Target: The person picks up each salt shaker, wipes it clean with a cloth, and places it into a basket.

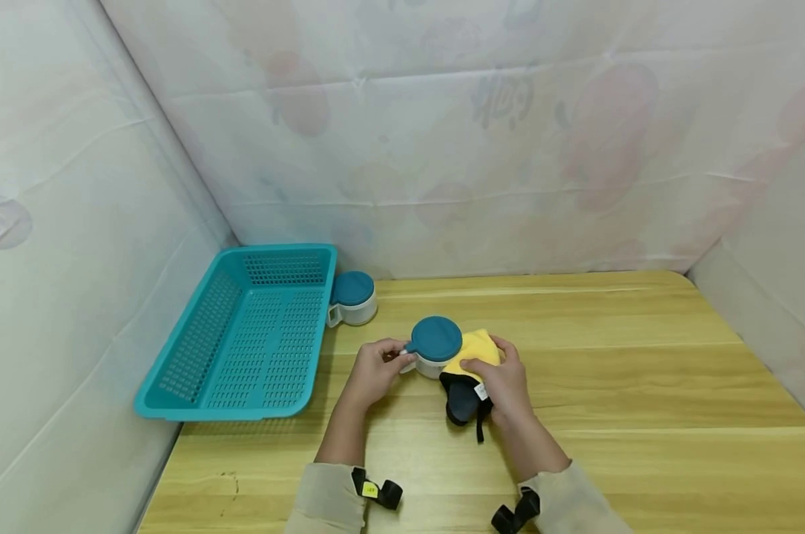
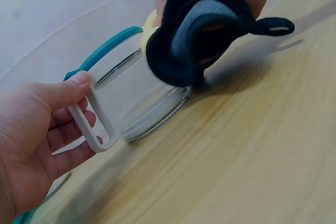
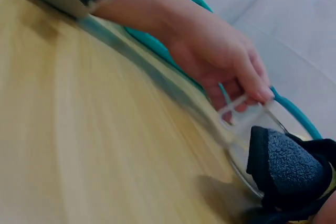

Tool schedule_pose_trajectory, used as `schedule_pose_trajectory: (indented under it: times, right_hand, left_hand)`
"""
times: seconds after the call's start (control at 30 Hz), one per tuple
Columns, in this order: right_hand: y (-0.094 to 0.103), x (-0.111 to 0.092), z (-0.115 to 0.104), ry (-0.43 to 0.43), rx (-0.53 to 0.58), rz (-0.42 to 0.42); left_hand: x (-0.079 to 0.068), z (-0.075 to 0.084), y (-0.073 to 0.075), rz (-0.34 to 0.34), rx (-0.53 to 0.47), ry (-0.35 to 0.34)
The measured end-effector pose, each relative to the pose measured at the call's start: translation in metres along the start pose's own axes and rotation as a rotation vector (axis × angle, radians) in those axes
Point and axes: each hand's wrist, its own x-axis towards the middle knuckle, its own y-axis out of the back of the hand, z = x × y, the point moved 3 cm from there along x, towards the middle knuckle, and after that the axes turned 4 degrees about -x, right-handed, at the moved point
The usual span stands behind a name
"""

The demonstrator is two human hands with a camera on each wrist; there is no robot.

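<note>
My left hand (image 1: 374,373) pinches the pale handle (image 2: 101,124) of a clear jar (image 1: 430,368) with a round blue lid (image 1: 436,338). The jar stands upright in the head view and looks tilted in the left wrist view because of the camera angle. In my right hand (image 1: 511,382) is a yellow cloth mitt (image 1: 481,346) with black trim, a grey lining, a white tag and a hanging loop. The thumb lies over its yellow side, and the cloth touches the right side of the jar. Part of the right hand's fingers is hidden behind the cloth.
A second blue-lidded jar (image 1: 354,298) stands at the back, close beside a large turquoise plastic basket (image 1: 318,356) on the left. Pale printed cloth walls (image 1: 469,178) enclose the wooden table (image 1: 642,371) at the back and sides.
</note>
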Motion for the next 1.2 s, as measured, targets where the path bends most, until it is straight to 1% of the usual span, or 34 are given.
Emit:
schedule_pose_trajectory:
  times: [0.17,0.37,0.57,0.6,0.73,0.8,0.83,0.9,1.1,1.2]
  right_hand:
    - [0.01,0.011,-0.006,0.043,-0.083,-0.05]
    - [0.019,0.02,-0.015,0.131,-0.218,-0.128]
    - [0.021,0.029,-0.023,0.194,-0.372,-0.2]
    - [0.021,0.032,-0.023,0.205,-0.399,-0.213]
    - [0.019,0.039,-0.026,0.27,-0.498,-0.265]
    - [0.018,0.043,-0.027,0.305,-0.527,-0.297]
    - [0.017,0.044,-0.027,0.325,-0.541,-0.311]
    - [0.016,0.047,-0.029,0.36,-0.568,-0.336]
    - [0.012,0.052,-0.036,0.416,-0.641,-0.42]
    - [0.01,0.054,-0.039,0.442,-0.654,-0.463]
  left_hand:
    - [0.0,-0.001,0.002,-0.036,-0.042,0.024]
    - [-0.001,0.001,0.005,-0.088,-0.044,0.061]
    - [-0.002,0.002,0.007,-0.129,-0.036,0.061]
    - [-0.003,0.007,0.007,-0.134,-0.036,0.059]
    - [-0.004,0.008,0.006,-0.144,-0.036,0.086]
    - [-0.005,0.008,0.006,-0.145,-0.04,0.09]
    - [-0.004,0.003,0.006,-0.144,-0.044,0.095]
    - [-0.004,0.001,0.006,-0.145,-0.054,0.091]
    - [-0.002,0.0,0.007,-0.153,-0.039,0.087]
    - [-0.001,-0.002,0.006,-0.16,-0.031,0.093]
